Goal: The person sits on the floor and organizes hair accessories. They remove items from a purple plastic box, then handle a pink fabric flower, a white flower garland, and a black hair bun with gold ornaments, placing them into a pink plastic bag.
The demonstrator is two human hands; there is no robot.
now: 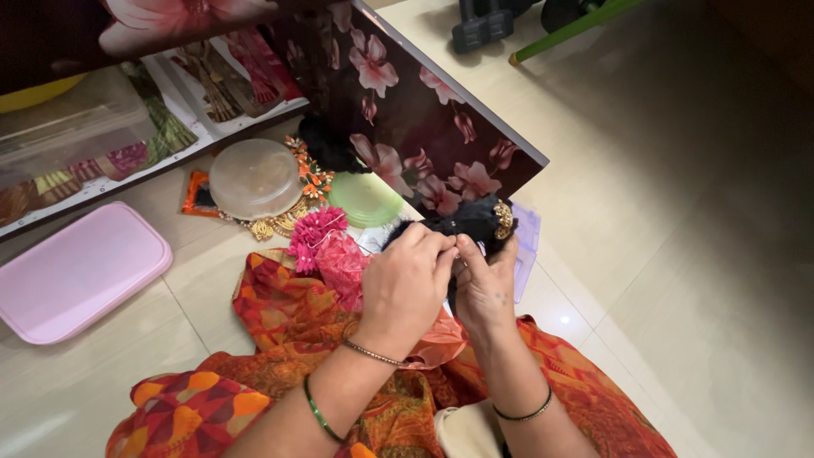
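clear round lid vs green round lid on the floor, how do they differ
The clear round lid is colourless and cloudy; the green round lid is pale green. The clear lid looks larger than the green one. The clear lid rests on orange and gold ornaments; the green lid lies by the floral cabinet door. Both are round, see-through and untouched by either hand.

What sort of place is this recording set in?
Probably a room in a home: the person sits on a tiled floor beside a floral-printed cabinet, with dumbbells nearby and both hands working a black hairpiece.
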